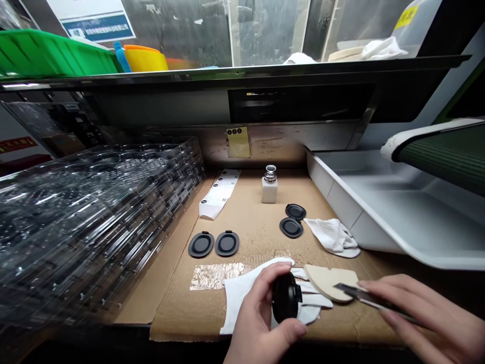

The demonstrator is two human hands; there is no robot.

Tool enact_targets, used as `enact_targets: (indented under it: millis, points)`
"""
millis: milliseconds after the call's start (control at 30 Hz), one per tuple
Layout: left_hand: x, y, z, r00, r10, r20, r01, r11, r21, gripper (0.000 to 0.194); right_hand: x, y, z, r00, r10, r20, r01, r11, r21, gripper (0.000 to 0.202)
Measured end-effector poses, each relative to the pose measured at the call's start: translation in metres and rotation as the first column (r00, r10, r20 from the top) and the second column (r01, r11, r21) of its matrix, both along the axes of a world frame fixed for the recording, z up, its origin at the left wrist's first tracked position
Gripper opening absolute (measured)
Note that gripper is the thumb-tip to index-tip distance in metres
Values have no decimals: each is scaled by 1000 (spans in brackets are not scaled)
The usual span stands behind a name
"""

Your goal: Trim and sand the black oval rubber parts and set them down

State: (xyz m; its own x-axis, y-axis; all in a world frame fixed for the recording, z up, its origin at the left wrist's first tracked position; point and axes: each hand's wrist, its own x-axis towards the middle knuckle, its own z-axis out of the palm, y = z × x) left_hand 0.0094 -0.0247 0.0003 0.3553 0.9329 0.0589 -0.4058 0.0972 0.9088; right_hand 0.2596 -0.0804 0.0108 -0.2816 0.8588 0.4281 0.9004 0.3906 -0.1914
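My left hand [261,313] is closed round a small black round case [285,298], holding it on edge above a white glove [242,288]. Between the fingers of my right hand [428,308] is a slim utility knife [373,298], its dark tip pointing left. That tip lies over a cream-coloured half-round pad [329,280], partly resting on the glove; whether it touches cannot be made out. Two dark round lids [200,244] lie side by side to the left, and another pair of dark round pieces [291,227] sits farther back.
Cardboard [257,222] covers the bench. Clear plastic trays [113,212] are stacked at left, and a grey-white bin [341,202] stands at right beside a green conveyor belt [447,151]. Toward the back are a pump bottle [269,189], a label strip [220,194] and a white cloth [333,237].
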Motion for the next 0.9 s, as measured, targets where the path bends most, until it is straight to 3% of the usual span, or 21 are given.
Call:
enact_targets:
  millis: [167,300,533,900]
  points:
    - [-8,-3,7,953,182,-242,-109,952,287,48,-36,8,33,986,100,132,-120,982,148,30]
    - [-10,-6,12,936,253,-245,-163,928,335,48,-44,13,45,969,113,217,-159,966,205,26]
    - [-8,-7,16,925,317,-212,-227,904,361,46,-47,16,52,953,110,281,-182,952,245,23]
    - [-8,-6,15,893,353,-279,-204,871,447,46,-46,18,53,917,116,381,-223,942,250,26]
